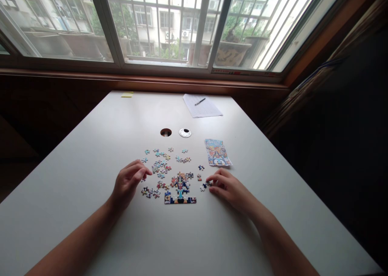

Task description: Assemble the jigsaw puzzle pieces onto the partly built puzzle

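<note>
A partly joined jigsaw puzzle (181, 191) lies flat on the white table, with a straight bottom edge and a narrower upper part. To its left rests my left hand (129, 181), fingers curled in and thumb against the index finger; whatever they may hold is hidden. Loose puzzle pieces (160, 167) are scattered beside and above that hand. On the right side, my right hand (227, 186) has its thumb and fingertips around a small dark puzzle piece (208, 183). Another puzzle piece (203, 187) lies by its fingertips, and a puzzle piece (199, 178) sits just left of them.
A colourful picture sheet (217, 152) lies beyond my right hand. Further back are a round cable hole (165, 133), its silver cover (185, 133), paper (201, 108) with a pen (200, 101), and a yellow note (127, 94). A barred window (163, 25) stands behind the table (91, 154).
</note>
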A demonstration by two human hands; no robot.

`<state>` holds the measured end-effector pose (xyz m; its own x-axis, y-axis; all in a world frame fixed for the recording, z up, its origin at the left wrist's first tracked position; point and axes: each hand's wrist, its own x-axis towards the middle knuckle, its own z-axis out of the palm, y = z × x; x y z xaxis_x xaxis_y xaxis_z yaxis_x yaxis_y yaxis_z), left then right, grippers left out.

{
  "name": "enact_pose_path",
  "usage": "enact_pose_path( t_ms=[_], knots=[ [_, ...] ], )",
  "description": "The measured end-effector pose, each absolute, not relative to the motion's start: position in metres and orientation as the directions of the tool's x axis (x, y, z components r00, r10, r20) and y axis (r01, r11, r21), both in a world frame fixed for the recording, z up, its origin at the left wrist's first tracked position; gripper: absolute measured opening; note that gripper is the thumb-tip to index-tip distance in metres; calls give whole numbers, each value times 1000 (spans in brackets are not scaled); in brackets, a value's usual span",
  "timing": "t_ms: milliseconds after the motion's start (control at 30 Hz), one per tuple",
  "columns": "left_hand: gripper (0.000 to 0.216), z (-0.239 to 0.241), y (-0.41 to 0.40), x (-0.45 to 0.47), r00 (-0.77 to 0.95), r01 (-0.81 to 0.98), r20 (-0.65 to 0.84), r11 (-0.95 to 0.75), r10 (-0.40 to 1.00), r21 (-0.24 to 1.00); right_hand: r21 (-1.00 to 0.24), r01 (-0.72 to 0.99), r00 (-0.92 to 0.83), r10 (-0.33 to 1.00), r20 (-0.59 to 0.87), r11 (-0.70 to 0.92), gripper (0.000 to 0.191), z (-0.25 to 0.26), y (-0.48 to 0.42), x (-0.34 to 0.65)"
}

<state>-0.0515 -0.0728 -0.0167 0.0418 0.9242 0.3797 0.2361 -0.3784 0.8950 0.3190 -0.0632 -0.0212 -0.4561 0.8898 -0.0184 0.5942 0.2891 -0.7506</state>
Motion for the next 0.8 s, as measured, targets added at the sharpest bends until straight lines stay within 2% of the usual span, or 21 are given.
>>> enact_pose_path(
  t_ms=[267, 467, 800],
  knots=[
    [31, -18, -73, -54, 75, 261, 362, -368, 929, 892, -740, 571, -491, 870, 39, 355, 20, -20, -63, 319],
    [32, -18, -72, -54, 76, 275, 356, -362, 932, 890, -759, 573, -431, 901, 42, 309, 26, -18, -63, 325],
    [32, -17, -72, -54, 57, 283, 341, -343, 938, 896, -746, 587, -430, 902, 42, 315, 17, -20, -61, 329]
  ],
)
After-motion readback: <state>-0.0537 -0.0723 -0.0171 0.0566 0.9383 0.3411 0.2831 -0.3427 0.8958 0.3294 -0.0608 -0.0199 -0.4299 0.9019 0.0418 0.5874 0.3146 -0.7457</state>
